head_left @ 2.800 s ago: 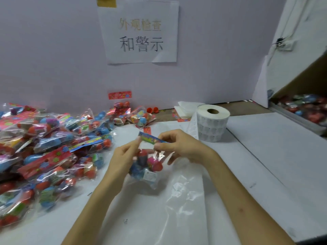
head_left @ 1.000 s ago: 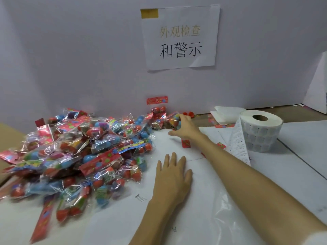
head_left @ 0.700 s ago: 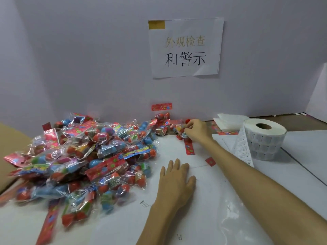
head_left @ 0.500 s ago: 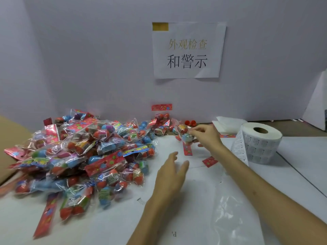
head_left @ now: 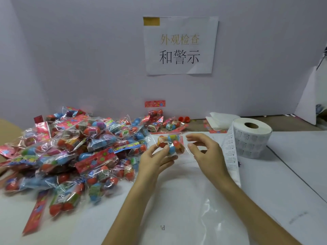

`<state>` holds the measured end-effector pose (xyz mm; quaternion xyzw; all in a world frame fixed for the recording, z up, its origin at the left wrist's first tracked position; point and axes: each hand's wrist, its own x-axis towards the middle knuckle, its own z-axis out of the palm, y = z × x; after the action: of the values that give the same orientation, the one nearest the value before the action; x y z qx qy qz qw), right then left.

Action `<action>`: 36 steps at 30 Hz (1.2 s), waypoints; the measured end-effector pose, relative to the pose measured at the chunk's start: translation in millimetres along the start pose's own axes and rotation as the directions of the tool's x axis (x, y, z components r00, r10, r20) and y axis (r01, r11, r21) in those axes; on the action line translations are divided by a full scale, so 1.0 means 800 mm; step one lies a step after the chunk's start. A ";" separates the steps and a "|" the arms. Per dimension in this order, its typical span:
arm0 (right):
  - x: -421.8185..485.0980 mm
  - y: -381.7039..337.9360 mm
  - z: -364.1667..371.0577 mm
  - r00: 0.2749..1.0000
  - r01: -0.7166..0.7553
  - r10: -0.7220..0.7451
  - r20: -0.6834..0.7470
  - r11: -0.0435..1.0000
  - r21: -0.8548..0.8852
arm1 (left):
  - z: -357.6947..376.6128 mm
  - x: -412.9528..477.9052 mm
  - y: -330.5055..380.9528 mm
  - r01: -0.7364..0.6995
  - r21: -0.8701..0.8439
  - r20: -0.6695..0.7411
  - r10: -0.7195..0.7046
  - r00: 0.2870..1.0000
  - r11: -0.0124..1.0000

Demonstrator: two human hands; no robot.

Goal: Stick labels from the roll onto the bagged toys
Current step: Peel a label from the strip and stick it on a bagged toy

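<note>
My left hand holds a small clear bagged toy with red and blue balls inside; the thumb lies on top and the fingers support it from below, above the white table. My right hand hovers just to the right of the bag with loosely curled fingers and nothing visibly pinched between them. The white label roll stands on end to the right. Its loose strip of labels trails down toward me, behind my right wrist.
A big pile of bagged toys covers the table's left side, with several more at the back wall. Loose red header cards lie at the front left. A clear plastic sheet lies under my forearms. Folded white paper sits behind the roll.
My right hand picked a bag from the back of the table and brought it toward me. My left hand rose from the table and took hold of it.
</note>
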<state>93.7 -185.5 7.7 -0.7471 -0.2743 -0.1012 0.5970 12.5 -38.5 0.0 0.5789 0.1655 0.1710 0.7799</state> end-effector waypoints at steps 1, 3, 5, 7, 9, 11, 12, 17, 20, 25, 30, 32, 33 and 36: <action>-0.002 0.001 -0.001 0.999 -0.005 0.004 -0.034 1.000 -0.007 | -0.001 0.000 0.001 0.001 -0.029 0.028 0.000 1.000 1.000; -0.003 0.001 -0.002 0.994 -0.095 0.097 -0.052 0.995 0.044 | -0.001 -0.001 0.003 -0.001 -0.074 0.076 0.007 0.997 0.997; -0.002 -0.001 -0.004 0.968 -0.248 0.249 0.012 0.959 0.137 | 0.000 -0.002 0.003 0.003 -0.102 0.117 0.009 0.993 0.995; 0.000 -0.005 -0.005 0.928 -0.370 0.350 0.123 0.904 0.215 | 0.002 -0.003 0.002 0.020 -0.098 0.171 -0.003 0.985 0.995; 0.000 -0.005 -0.006 0.914 -0.399 0.360 0.190 0.884 0.243 | 0.002 -0.004 0.002 0.023 -0.044 0.218 -0.013 0.976 0.999; 0.000 -0.003 -0.007 0.919 -0.385 0.343 0.195 0.890 0.244 | 0.002 -0.005 0.002 -0.001 0.046 0.234 -0.010 0.972 0.999; 0.000 -0.002 -0.008 0.923 -0.375 0.336 0.187 0.894 0.245 | 0.004 -0.006 0.002 -0.008 0.086 0.233 -0.013 0.972 0.996; -0.002 -0.001 -0.012 0.953 -0.285 0.253 0.164 0.933 0.220 | 0.009 -0.006 -0.003 0.070 0.113 0.155 -0.087 0.984 0.991; -0.001 -0.002 -0.014 0.955 -0.275 0.237 0.175 0.933 0.233 | 0.010 -0.008 -0.003 0.099 0.107 0.193 -0.118 0.974 0.989; 0.000 -0.003 -0.016 0.946 -0.277 0.217 0.242 0.927 0.253 | 0.012 -0.009 -0.001 0.062 0.090 0.168 -0.076 0.983 0.994; -0.001 -0.004 -0.014 0.947 -0.257 0.195 0.257 0.938 0.235 | 0.015 -0.008 0.001 0.008 0.186 0.096 -0.026 0.995 0.983; -0.002 -0.003 -0.012 0.944 -0.260 0.199 0.263 0.939 0.226 | 0.015 -0.008 0.001 -0.003 0.213 0.084 -0.015 0.996 0.977; -0.003 -0.003 -0.012 0.940 -0.269 0.205 0.272 0.937 0.222 | 0.015 -0.007 0.001 -0.002 0.216 0.084 -0.017 0.996 0.976; -0.003 -0.002 -0.012 0.924 -0.303 0.225 0.310 0.924 0.233 | 0.014 -0.007 -0.001 0.000 0.199 0.096 -0.020 0.995 0.980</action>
<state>92.7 -195.3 10.2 -0.6934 -0.2626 0.1258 0.6591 12.9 -50.8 2.7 0.6608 0.1465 0.1213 0.7261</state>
